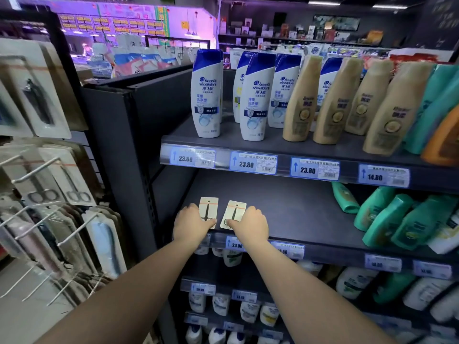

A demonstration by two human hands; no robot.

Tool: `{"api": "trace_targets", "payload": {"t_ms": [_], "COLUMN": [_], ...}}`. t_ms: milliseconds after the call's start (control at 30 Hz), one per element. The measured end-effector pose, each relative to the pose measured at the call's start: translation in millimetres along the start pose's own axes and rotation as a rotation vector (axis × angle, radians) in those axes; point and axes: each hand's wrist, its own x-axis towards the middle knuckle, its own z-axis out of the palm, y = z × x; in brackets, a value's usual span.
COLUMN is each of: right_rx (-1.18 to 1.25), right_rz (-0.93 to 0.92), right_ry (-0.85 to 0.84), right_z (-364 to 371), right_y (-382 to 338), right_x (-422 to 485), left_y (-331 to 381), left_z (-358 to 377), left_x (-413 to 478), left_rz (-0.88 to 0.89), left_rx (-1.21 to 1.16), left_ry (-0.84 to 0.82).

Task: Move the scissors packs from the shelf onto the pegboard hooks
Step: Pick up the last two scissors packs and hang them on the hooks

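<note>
Two small scissors packs lie flat side by side on the dark middle shelf point(285, 214), near its front edge. My left hand point(190, 225) rests on the near end of the left scissors pack point(208, 207), thumb across its lower part. My right hand point(250, 225) has its thumb on the near end of the right scissors pack point(234, 211). Both packs are still on the shelf. The pegboard hooks point(37, 175) jut out at the far left, some bare, some carrying carded scissors and nail tools.
Shampoo bottles point(206, 95) stand on the shelf above, over price tags point(186, 158). Green bottles point(387, 219) lie at the right of the middle shelf. A dark upright panel point(119, 157) separates the shelves from the pegboard. More bottles fill the lower shelves.
</note>
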Motion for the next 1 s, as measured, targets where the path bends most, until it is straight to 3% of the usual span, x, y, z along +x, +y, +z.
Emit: {"api": "trace_targets", "payload": {"t_ms": [267, 467, 767, 1000], "right_rx": [-0.006, 0.046, 0.093, 0.238], "right_rz": [0.031, 0.070, 0.196, 0.155], "right_ry": [-0.028, -0.039, -0.083, -0.048], "right_z": [0.9, 1.9, 5.0, 3.7], "right_y": [1.0, -2.0, -10.9, 1.3], "right_x": [7.1, 12.4, 17.3, 20.3], "left_y": [13.2, 12.4, 8.2, 3.3], "left_z": [7.3, 7.4, 4.5, -2.3], "left_x": [12.5, 20.0, 15.8, 14.7], "left_rz": [-0.039, -0.097, -0.112, -0.093], "left_rx": [0.044, -0.138, -0.230, -0.359], "left_ry": [-0.049, -0.102, -0.079, -0.038]}}
